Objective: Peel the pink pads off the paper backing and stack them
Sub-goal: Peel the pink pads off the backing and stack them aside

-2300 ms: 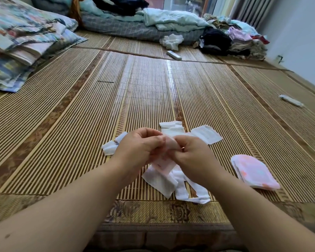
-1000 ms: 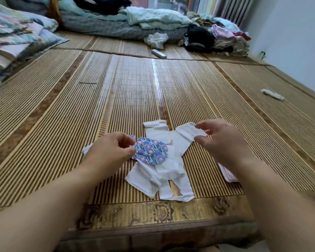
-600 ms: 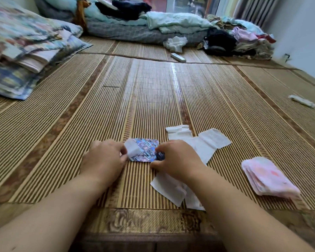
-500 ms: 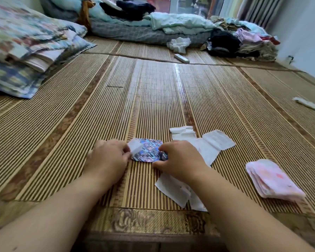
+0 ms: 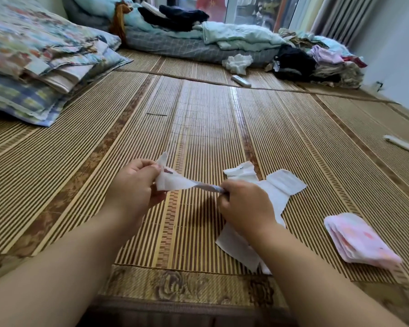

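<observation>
Pink pads [image 5: 361, 241] sit stacked on the mat [image 5: 198, 128]; left hand [image 5: 132, 187] and right hand [image 5: 243, 204] pinch a white wrapper [image 5: 175, 181] taut between closed fingertips.

A striped bamboo mat [image 5: 198, 128] covers the floor. Folded quilts [image 5: 40, 62] are stacked far left. Rumpled bedding [image 5: 222, 41] and a heap of clothes [image 5: 316, 64] lie along the far edge, beside what may be a remote control [image 5: 241, 81].
</observation>
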The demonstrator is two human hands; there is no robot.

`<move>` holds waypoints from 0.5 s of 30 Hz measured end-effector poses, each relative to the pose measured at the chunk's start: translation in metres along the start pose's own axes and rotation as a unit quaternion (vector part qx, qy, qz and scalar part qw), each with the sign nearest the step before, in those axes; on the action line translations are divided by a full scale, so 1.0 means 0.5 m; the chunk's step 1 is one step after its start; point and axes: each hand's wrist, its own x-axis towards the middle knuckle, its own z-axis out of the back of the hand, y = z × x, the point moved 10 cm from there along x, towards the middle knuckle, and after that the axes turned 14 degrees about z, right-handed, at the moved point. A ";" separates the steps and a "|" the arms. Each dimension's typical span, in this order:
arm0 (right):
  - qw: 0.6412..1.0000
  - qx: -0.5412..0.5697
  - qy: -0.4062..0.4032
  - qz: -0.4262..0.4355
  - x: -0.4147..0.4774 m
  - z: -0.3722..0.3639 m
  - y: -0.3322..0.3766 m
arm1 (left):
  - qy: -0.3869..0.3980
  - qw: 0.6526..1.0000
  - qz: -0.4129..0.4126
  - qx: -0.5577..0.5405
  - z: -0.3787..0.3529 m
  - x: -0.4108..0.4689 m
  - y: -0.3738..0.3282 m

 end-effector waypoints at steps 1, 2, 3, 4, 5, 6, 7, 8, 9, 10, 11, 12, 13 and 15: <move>1.000 -0.002 -0.020 0.004 0.003 0.021 0.002 | -0.012 1.000 0.021 0.009 0.005 0.005 0.009; 0.999 -0.004 -0.039 0.014 0.007 0.045 0.006 | -0.026 0.999 0.034 0.032 0.009 0.008 0.015; 0.998 -0.001 -0.053 0.028 0.010 0.068 0.011 | -0.045 0.995 0.032 0.077 0.013 0.007 0.015; 0.997 0.005 -0.058 0.041 0.013 0.088 0.016 | -0.065 0.986 0.006 0.154 0.012 0.003 0.008; 0.997 0.010 -0.054 0.051 0.016 0.104 0.022 | -0.084 0.966 -0.046 0.240 0.004 -0.008 -0.009; 0.997 0.014 -0.042 0.058 0.019 0.116 0.028 | -0.085 0.941 -0.112 0.308 -0.015 -0.028 -0.028; 0.997 0.018 -0.026 0.064 0.021 0.124 0.034 | -0.063 0.917 -0.182 0.348 -0.047 -0.056 -0.045; 0.997 0.025 -0.009 0.072 0.021 0.128 0.042 | -0.025 0.893 -0.245 0.375 -0.084 -0.086 -0.055; 0.996 0.038 0.008 0.079 0.021 0.130 0.049 | 0.007 0.867 -0.290 0.406 -0.117 -0.108 -0.053; 0.995 0.057 0.021 0.084 0.020 0.132 0.057 | 0.024 0.840 -0.319 0.439 -0.142 -0.121 -0.047; 0.992 0.084 0.029 0.085 0.018 0.134 0.060 | 0.026 0.820 -0.337 0.462 -0.157 -0.127 -0.041; 0.990 0.114 0.036 0.081 0.015 0.135 0.058 | 0.024 0.817 -0.340 0.465 -0.161 -0.127 -0.041; 0.986 0.143 0.045 0.075 0.012 0.134 0.054 | 0.030 0.833 -0.331 0.443 -0.158 -0.124 -0.044; 0.972 0.214 0.072 0.058 0.003 0.125 0.042 | 0.070 0.886 -0.275 0.367 -0.143 -0.102 -0.043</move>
